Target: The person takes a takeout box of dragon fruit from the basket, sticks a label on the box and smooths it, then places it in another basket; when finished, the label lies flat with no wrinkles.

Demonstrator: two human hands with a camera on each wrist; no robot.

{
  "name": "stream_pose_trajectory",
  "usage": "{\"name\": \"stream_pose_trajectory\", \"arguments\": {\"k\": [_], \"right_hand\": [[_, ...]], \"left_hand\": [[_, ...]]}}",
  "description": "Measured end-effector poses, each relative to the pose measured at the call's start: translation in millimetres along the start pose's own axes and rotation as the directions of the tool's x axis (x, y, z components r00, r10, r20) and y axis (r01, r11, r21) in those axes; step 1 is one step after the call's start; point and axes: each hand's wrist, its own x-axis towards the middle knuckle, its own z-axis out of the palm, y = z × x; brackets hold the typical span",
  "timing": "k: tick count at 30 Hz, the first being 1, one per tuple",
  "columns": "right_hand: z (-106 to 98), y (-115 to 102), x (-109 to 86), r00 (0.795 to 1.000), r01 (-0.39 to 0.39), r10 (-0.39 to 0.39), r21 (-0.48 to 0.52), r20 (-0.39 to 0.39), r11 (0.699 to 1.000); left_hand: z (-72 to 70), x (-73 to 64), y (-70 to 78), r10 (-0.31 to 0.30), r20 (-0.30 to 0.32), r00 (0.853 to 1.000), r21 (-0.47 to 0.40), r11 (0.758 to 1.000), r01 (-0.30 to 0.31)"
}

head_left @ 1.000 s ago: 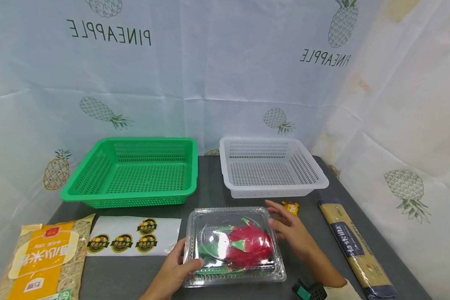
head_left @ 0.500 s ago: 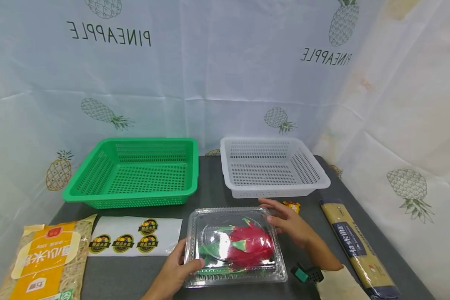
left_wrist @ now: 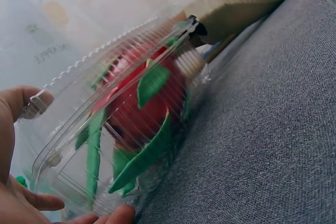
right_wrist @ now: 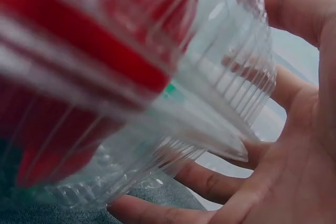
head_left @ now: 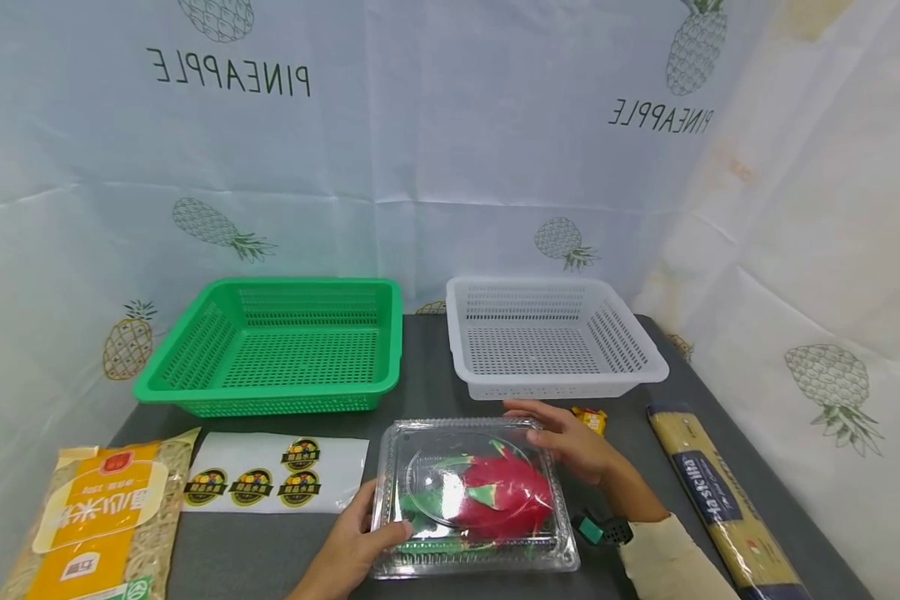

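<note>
A clear plastic clamshell box (head_left: 476, 565) with a ribbed rim lies in front of me, lid down. Through it show a red dragon fruit (head_left: 508, 500) and its green leaf tips, also seen in the left wrist view. My left hand (head_left: 351, 542) grips the box's near left side, thumb on top and fingers around the edge. At the far right corner, my right hand (head_left: 579, 446) holds the box, its thumb (right_wrist: 289, 11) on the lid and the other fingers (right_wrist: 210, 182) around the side and underneath.
Behind stand a green basket (head_left: 270, 400) and a white basket (head_left: 555, 387). To the left lie a sticker sheet (head_left: 221, 450) and a bag of noodles (head_left: 105, 521). A small yellow packet (head_left: 592, 419) and a pasta packet (head_left: 727, 508) are at the right.
My right hand has moved left and closer around the box's far right corner. The left hand keeps its hold, and the box lies in about the same place.
</note>
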Motion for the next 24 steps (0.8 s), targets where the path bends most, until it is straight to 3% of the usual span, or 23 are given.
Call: {"name": "stream_pose_trajectory", "arguments": {"k": [9, 13, 24], "right_hand": [[-3, 13, 5.2, 0.996, 0.030, -0.041, 0.135, 0.082, 0.990], [2, 17, 5.0, 0.995, 0.035, -0.051, 0.183, 0.084, 0.983], [5, 18, 6.4, 0.994, 0.072, -0.084, 0.179, 0.063, 0.981]], "left_hand": [[-1.9, 0.9, -1.6, -0.002, 0.032, 0.999, -0.030, 1.000, 0.003], [-2.9, -0.2, -2.6, -0.005, 0.047, 0.999, -0.038, 0.999, 0.007], [-1.8, 0.3, -4.1, 0.066, 0.041, 0.997, -0.021, 0.998, -0.065]]}}
